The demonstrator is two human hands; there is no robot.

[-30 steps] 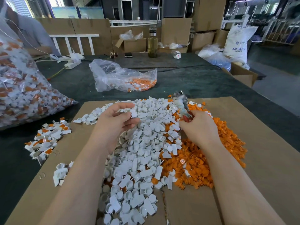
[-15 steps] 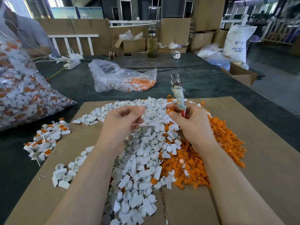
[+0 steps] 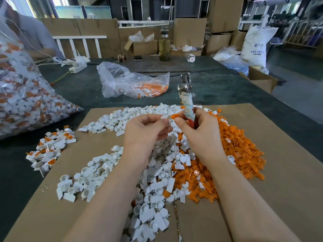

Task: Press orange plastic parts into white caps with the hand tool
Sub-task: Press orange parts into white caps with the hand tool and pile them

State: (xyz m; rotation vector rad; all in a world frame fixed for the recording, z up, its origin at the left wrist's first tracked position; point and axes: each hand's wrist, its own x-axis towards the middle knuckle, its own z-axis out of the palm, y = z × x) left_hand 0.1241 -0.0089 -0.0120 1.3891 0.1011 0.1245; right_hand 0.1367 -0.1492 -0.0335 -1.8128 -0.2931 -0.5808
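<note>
A view from the person's head looks down at two bare forearms reaching over a sheet of brown cardboard (image 3: pixel 288 172) on a dark green table. Far left, a large clear bag (image 3: pixel 22 95) bulges with assembled white-and-orange pieces, and a small loose heap of finished pieces (image 3: pixel 49 148) lies just beside the cardboard's left edge. A broad pile of white caps (image 3: pixel 108 173) spreads across the middle of the cardboard, running under both forearms. The left hand (image 3: pixel 145 135) is raised above that pile, fingers curled, thumb and fingertips pinching one small white cap (image 3: pixel 166 117) at its rim. Touching it, or very nearly, is a single orange part (image 3: pixel 175 116) pinched at the fingertips of the right hand (image 3: pixel 201 135), so the two pieces meet in the narrow gap between the hands. The right hand's remaining fingers wrap the red handle of the hand tool (image 3: pixel 187 105), which stands almost upright, its cloth-wrapped shaft and metal head rising above the knuckles. To the right, a deep pile of orange parts (image 3: pixel 241 151) lies beneath and beyond the right wrist. These pieces look very light, rigid and smooth, so they probably slip easily; a fingertip hold on the cap's outer edge, leaving its open cup clear, seems best. The tool looks heavier, best gripped low on its handle. Farther back, a smaller clear bag (image 3: pixel 132 82) holds more orange parts.
</note>
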